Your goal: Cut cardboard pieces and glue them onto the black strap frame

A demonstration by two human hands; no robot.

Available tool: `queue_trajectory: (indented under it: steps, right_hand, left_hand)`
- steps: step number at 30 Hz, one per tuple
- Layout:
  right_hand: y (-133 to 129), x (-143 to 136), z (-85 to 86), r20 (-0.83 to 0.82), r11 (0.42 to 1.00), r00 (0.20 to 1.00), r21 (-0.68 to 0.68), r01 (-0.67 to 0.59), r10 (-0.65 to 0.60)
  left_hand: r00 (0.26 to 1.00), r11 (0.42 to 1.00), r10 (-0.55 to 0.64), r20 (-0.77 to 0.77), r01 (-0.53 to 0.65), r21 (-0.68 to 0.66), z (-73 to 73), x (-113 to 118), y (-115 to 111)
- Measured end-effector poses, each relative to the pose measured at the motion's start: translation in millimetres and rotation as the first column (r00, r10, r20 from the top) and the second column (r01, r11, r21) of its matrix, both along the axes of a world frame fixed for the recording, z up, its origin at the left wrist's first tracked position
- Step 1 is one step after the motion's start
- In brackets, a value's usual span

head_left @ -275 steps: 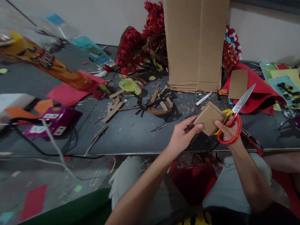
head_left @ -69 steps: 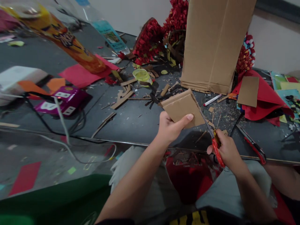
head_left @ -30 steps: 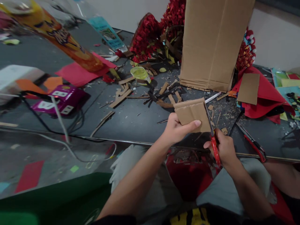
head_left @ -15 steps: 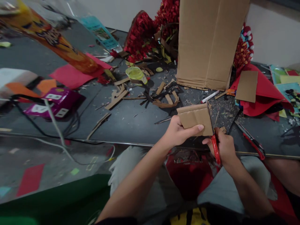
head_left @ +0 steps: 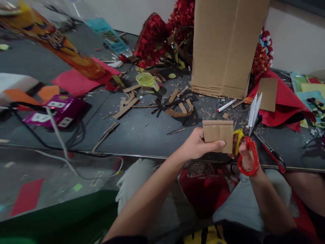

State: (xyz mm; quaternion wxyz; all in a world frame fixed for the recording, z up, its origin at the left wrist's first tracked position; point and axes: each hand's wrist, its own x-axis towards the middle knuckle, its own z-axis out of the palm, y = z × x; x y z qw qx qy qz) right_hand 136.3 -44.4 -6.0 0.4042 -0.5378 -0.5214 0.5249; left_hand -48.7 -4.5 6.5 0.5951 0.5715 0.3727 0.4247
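From afar, I see the left hand [head_left: 196, 145] pinching cardboard [head_left: 215, 130] above the scrap-strewn table [head_left: 144, 140], near its front edge; the right hand [head_left: 246, 157] holds scissors [head_left: 251, 117]. Pale wall [head_left: 294, 47] behind, littered floor [head_left: 53, 166] below.

Orange bottle [head_left: 68, 51]: slanted lettering, apparently "Slice"; blue-labelled bottle [head_left: 108, 34]: print too small.

cardboard piece [head_left: 217, 135]: tan, near-square, creased along top | scissors [head_left: 246, 130]: red-and-yellow handles, blades parted, upward, beside cardboard piece
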Motion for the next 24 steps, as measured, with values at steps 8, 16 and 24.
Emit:
queue_trajectory:
  steps: [8,16,24]
  right_hand:
    - [11.2,-2.1,12.4,0.019,0.999,1.000,0.049,-0.011,0.010]
    - [11.9,-2.9,-5.2,-0.130,0.933,0.938,0.132,0.336,-0.320]
    - [14.9,-9.4,-1.3,-0.372,0.909,0.831,-0.114,0.401,-0.414]
  left_hand:
    - [0.978,0.976,-0.209,-0.025,0.207,-0.068,-0.7,1.5,0.5]
    - [0.962,0.965,-0.247,-0.120,0.232,-0.126,-0.2,7.4,-0.5]
    - [0.988,0.991,0.078,-0.136,-0.061,0.122,-6.0,33.6,-17.7]
